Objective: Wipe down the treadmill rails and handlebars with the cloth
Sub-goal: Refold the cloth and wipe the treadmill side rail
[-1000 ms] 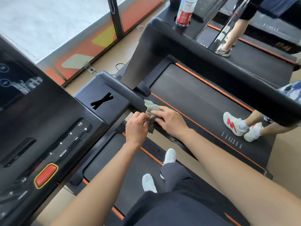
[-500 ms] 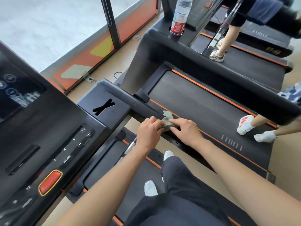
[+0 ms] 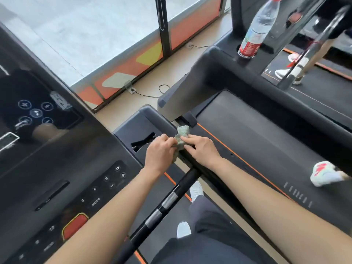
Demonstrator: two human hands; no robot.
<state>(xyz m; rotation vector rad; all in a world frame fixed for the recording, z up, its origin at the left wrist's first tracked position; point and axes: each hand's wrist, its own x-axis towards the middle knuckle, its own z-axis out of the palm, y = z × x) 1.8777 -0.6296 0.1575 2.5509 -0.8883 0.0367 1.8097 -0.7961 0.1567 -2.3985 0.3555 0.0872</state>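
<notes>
While the person stands on the near treadmill, its dark console (image 3: 57,168) fills the left side of the view, with a lit screen at the upper left and a row of numbered speed keys lower down. To the right lies the neighbouring treadmill belt (image 3: 266,141), black with an orange stripe along its edge, and another person's white and red shoe (image 3: 323,173) rests on it near the right border. Between the two machines runs the side rail (image 3: 158,119) of the near treadmill, a thick dark bar leading away from the console's corner. Below it a black handlebar (image 3: 167,201) with two silver bands slants down toward the bottom edge.

Both forearms reach up from the bottom of the view and the hands meet close together on the side rail. The left hand (image 3: 160,151) has its fingers curled and pinches the left edge of the cloth (image 3: 182,136). The right hand (image 3: 203,149) lies over the rail with its fingers nearly straight, their tips pressing the cloth down onto the bar; its thumb is hidden. The cloth is a small, crumpled grey-green piece, draped over the top of the rail between the two hands, with one end standing up past the fingertips and a strip hanging down below the left hand.

A clear water bottle (image 3: 257,29) with a red label stands tilted in the neighbouring machine's cup holder. A red button (image 3: 75,225) with a yellow rim sits low on the console.
</notes>
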